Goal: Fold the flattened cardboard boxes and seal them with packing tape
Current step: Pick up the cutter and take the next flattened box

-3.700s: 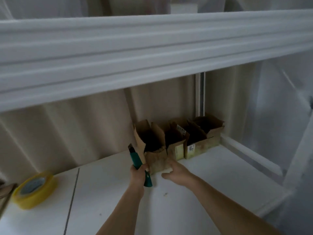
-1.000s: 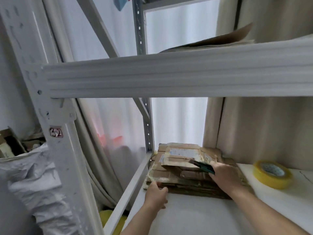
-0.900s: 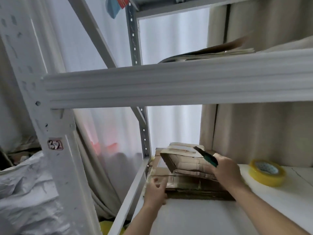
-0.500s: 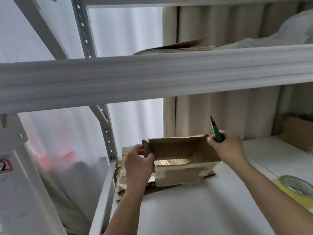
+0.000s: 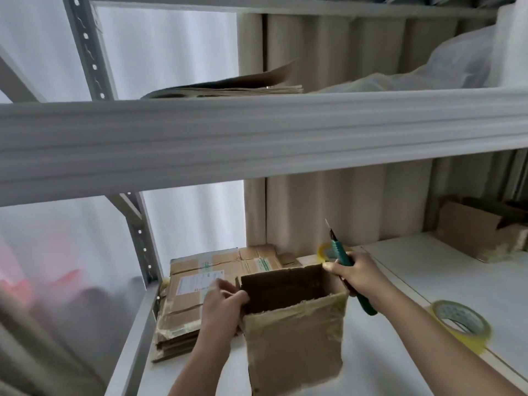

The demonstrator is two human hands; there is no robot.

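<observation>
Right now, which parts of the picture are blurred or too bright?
Head view: the window behind the rack is blown out to white; the left edge is smeared; the shelf beam looks soft and bowed by the wide lens; the box, left hand, right hand and knife are fairly sharp.

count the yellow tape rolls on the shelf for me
2. One tape roll lies at the right, near the right forearm. A second roll sits farther back by the curtain, partly hidden behind the green knife.
</observation>
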